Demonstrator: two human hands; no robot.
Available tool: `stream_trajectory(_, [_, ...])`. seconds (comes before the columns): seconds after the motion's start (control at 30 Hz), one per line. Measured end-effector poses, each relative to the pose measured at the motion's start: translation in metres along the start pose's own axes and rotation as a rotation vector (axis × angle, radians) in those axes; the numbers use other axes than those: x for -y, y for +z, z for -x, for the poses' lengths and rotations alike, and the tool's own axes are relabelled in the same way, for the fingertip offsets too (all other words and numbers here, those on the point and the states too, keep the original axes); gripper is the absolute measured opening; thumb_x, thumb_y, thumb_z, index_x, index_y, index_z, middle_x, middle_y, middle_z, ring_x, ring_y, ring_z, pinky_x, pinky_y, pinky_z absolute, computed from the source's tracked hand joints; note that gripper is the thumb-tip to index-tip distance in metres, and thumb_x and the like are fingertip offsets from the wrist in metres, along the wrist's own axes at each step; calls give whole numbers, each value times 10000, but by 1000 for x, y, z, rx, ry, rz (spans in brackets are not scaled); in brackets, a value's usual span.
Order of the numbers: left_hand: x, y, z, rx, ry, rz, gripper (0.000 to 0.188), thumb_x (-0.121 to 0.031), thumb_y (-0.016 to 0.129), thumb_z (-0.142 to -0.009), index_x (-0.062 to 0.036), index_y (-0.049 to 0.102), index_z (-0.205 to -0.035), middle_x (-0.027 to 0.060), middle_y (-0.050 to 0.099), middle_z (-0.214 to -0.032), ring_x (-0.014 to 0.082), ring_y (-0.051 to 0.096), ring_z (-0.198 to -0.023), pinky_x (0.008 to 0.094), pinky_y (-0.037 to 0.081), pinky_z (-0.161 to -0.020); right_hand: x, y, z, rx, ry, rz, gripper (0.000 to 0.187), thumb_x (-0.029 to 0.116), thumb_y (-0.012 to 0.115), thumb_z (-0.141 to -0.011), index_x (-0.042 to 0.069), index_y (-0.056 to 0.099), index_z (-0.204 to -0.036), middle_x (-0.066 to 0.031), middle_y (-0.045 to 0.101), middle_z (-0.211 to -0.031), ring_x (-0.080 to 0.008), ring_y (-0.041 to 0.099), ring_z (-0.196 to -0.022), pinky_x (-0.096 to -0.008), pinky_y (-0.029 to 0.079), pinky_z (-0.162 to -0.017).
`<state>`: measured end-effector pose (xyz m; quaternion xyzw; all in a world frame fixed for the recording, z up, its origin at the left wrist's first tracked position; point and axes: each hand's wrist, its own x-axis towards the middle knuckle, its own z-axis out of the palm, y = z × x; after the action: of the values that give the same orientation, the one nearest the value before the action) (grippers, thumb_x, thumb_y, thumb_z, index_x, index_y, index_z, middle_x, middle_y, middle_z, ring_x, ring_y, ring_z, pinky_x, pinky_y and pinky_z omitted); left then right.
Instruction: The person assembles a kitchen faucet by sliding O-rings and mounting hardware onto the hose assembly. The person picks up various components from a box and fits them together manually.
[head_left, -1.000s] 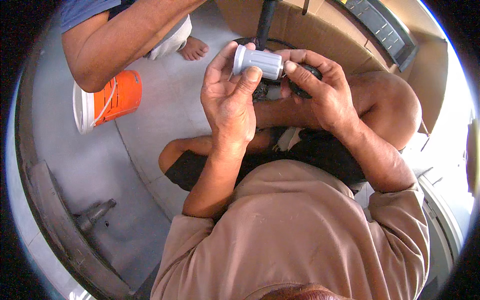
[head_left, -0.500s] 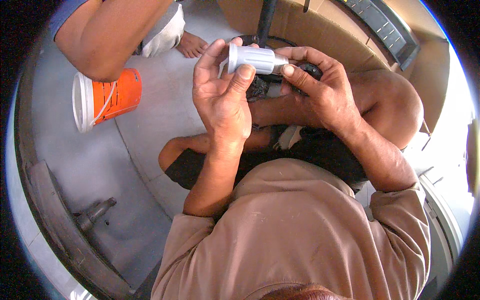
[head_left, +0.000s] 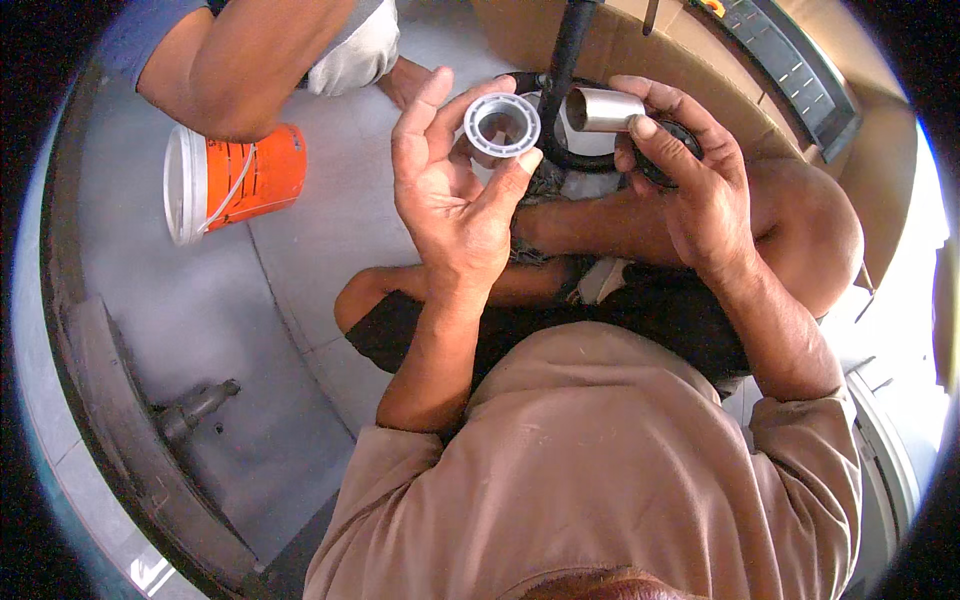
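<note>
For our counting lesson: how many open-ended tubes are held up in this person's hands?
2: a grey sleeve in the left hand, and a shiny metal tube in the right hand. Others could be hidden inside either grip.

The sleeve (head_left: 502,101) looks matt grey plastic, the tube (head_left: 612,110) smooth, shiny metal and the black round part (head_left: 672,158) glossy, while the bucket (head_left: 272,178) is smooth plastic, the box (head_left: 660,65) matt cardboard and the shirt (head_left: 600,450) matt, lightly creased cloth.
</note>
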<state>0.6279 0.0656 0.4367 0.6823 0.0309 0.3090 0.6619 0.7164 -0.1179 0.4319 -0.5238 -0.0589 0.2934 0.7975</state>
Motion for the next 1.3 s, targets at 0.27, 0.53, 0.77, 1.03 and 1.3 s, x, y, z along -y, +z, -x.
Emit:
stream_trajectory(0.27, [3, 9, 5, 132, -70, -45, 681, 149, 741, -779, 17, 469, -1389, 281, 621, -1329, 316, 617, -1245, 412, 495, -1070, 7, 3, 7, 44, -192, 231, 329, 107, 774, -909, 32, 697, -1219, -29, 732, -1050, -101, 655, -943, -280, 534, -875])
stream_trajectory(0.53, [-1, 9, 7, 206, -103, -152, 678, 160, 723, -771, 30, 473, -1388, 258, 629, -1329, 297, 619, -1244, 399, 486, -1079, 2, -3, 0, 44, -543, 582, 300, 79, 761, -870, 34, 722, -1164, -92, 732, -1029, -202, 691, -1000, -324, 533, -915])
stream_trajectory(0.77, [-1, 10, 11, 202, -105, -227, 603, 162, 701, -760, 65, 533, -1332, 207, 648, -1306, 265, 624, -1225, 390, 479, -1084, 10, -2, 4, 66, -557, 793, 313, 24, 726, -857, -5, 701, -1168, -112, 726, -1092, -190, 680, -1044, -311, 511, -946])
stream_trajectory(1.03, [5, -1, 15, 288, -67, -377, 559, 107, 718, -786, 69, 558, -1321, 176, 658, -1279, 253, 630, -1198, 377, 482, -1065, 4, -2, 3, 28, -481, 816, 306, 121, 762, -864, 13, 714, -1146, -141, 736, -1039, -232, 709, -1000, -338, 540, -905])
stream_trajectory(1.3, [3, 14, 16, 288, -236, -140, 609, 105, 707, -768, 23, 536, -1346, 101, 617, -1198, 177, 606, -1071, 312, 487, -970, -6, -3, -4, 37, -547, 728, 327, 220, 784, -872, 7, 718, -1111, -163, 744, -1002, -258, 734, -940, -336, 559, -851])
